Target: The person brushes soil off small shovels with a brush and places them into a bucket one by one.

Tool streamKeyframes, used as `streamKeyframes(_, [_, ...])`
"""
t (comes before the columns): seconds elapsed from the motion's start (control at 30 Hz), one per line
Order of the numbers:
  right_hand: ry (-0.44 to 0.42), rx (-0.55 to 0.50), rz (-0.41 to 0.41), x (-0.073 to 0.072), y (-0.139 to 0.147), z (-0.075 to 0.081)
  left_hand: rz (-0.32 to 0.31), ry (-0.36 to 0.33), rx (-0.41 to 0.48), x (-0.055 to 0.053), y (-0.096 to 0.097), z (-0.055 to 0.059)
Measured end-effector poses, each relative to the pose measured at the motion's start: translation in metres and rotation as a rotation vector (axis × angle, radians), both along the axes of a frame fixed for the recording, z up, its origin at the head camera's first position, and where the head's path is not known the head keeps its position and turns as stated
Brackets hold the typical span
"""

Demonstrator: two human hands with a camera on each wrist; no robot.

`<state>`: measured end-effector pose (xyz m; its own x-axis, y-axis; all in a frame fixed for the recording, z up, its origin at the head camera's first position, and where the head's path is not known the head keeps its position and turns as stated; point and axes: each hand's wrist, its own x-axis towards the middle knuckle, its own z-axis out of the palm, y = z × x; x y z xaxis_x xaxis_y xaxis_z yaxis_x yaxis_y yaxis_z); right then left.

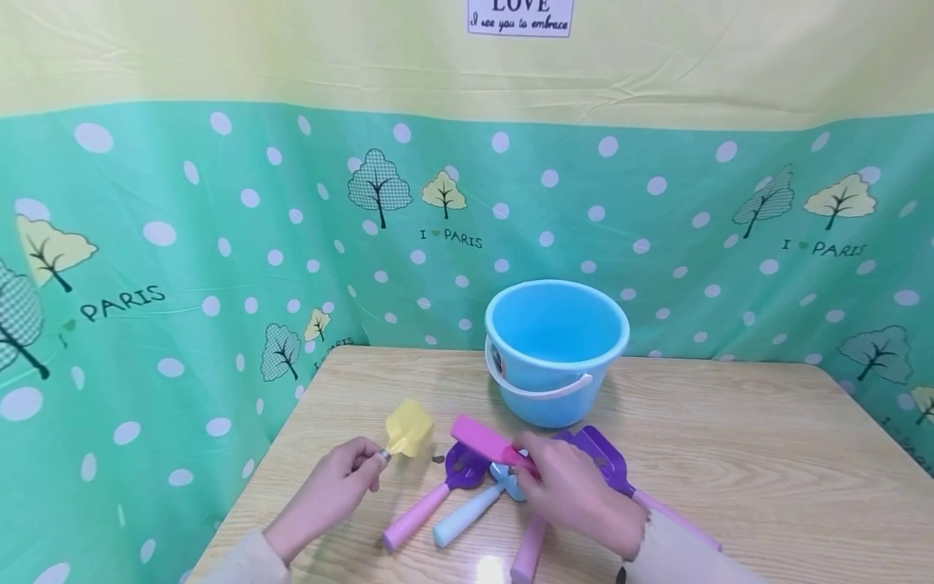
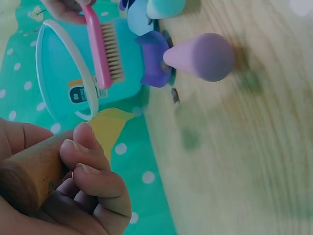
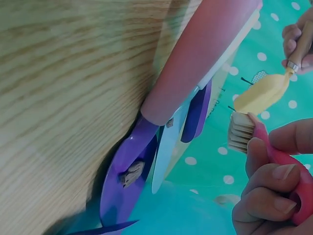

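Observation:
My left hand [image 1: 343, 478] grips the brown wooden handle [image 2: 36, 169] of a small trowel with a yellow blade [image 1: 409, 426]. The blade is held over the left part of the table. In my right hand [image 1: 565, 483] is a pink brush [image 1: 481, 440], its pale bristles [image 3: 240, 132] plain in the right wrist view. Fingers and thumb curl round the brush handle. The brush is above several toy garden tools and points toward the trowel, with a gap between the two in the head view.
Beneath the brush lie a purple tool with a pink handle [image 1: 416, 517], a light blue tool [image 1: 467, 515] and more purple tools [image 1: 601, 454]. Brown bits [image 1: 438, 459] are scattered about them. A blue bucket [image 1: 554, 405] with a white handle stands behind, before a dotted curtain [image 1: 452, 316].

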<state>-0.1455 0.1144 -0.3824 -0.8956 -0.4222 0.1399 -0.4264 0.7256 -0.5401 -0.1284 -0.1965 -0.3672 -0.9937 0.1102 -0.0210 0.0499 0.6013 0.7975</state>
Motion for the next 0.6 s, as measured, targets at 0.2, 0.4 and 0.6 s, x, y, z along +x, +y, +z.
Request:
streamKeyframes(0.2, [0.030,0.010,-0.010,0.007,0.009,-0.001,0.002,0.019,-0.010,-0.004,0.004,0.004])
streamKeyframes(0.4, [0.087,0.039,-0.029,0.012,0.020,0.000,0.026,0.023,-0.024,-0.009,0.008,0.009])
streamKeyframes(0.6, [0.089,0.036,-0.030,0.016,0.027,-0.001,-0.013,0.075,-0.068,-0.011,0.007,0.020])
